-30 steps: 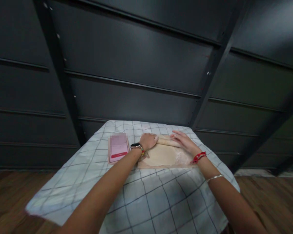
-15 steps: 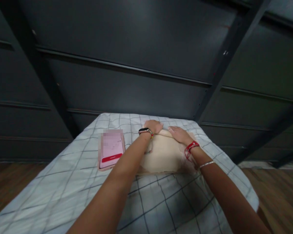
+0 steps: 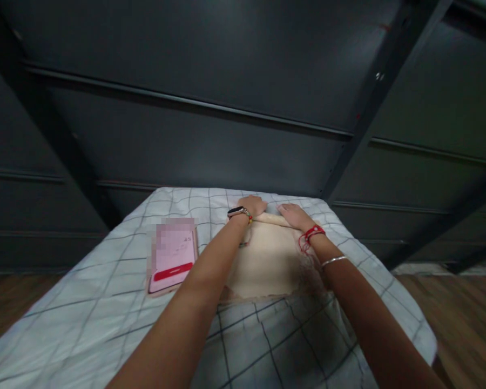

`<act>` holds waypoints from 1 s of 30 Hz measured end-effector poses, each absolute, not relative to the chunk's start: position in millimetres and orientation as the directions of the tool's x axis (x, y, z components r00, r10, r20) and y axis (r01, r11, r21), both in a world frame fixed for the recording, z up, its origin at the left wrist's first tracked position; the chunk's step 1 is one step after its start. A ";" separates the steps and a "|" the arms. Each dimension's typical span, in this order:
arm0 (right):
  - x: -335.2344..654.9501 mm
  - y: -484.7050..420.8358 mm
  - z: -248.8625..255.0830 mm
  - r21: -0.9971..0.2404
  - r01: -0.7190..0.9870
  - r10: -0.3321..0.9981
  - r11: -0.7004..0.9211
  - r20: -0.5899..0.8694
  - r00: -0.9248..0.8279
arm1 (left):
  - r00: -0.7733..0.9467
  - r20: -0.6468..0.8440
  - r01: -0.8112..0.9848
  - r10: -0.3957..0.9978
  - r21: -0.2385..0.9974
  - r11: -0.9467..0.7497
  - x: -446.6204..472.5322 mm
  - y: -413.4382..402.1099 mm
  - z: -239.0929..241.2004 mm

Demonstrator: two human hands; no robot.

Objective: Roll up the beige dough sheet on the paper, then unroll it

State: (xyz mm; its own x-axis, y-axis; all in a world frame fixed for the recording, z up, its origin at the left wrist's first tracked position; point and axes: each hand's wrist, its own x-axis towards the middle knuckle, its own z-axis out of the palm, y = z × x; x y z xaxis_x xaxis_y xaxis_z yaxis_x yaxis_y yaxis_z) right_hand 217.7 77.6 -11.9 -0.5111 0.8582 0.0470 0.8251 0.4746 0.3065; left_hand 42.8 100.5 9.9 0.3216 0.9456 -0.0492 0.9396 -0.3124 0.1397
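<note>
A beige cloth garment [image 3: 267, 259] with sheer, lacy edges lies spread on the checked cover. Its far edge is turned over into a narrow fold [image 3: 273, 218]. My left hand [image 3: 252, 205], with a watch and a beaded bracelet at the wrist, is closed over the left part of this fold. At the fold's right end, my right hand [image 3: 295, 215] is closed on the cloth, its fingers pointing inward; a red cord bracelet and a silver bangle circle that arm. The undersides of both hands and the thumbs are hidden.
A phone [image 3: 172, 256] in a pink case lies screen up on the white checked cover [image 3: 117, 286], left of my left forearm. Dark metal panels [image 3: 210, 140] stand right behind the far edge. Wooden floor [image 3: 461, 308] shows at both sides.
Both hands stay at the far fold, with only slight shifts. The view has moved a little, so the phone appears farther left and lower.
</note>
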 end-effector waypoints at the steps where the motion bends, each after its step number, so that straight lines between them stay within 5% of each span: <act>1: 217.0 74.4 -11.3 0.312 0.822 0.859 0.477 0.035 -0.511 | 0.336 -0.056 0.937 0.940 0.127 -0.327 42.2 98.8 10.0; 15: 197.2 -15.1 -1.3 0.084 0.958 0.950 0.275 0.130 -0.284 | 0.341 0.027 0.937 0.940 0.076 -0.342 29.8 19.6 10.0; 30: 197.0 -86.4 -7.9 0.077 0.887 0.860 0.456 0.220 -0.461 | 0.622 0.093 0.780 0.777 0.010 -0.625 -18.6 -45.7 -1.2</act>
State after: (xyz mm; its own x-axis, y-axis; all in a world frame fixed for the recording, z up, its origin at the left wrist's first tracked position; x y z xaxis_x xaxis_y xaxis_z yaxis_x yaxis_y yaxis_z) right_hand 197.0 -86.4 -7.9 -0.4614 0.8595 0.2200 0.8865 0.4562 0.0767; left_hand -18.6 -45.7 -1.2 0.6219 0.7775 0.0934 0.7802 -0.6254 0.0105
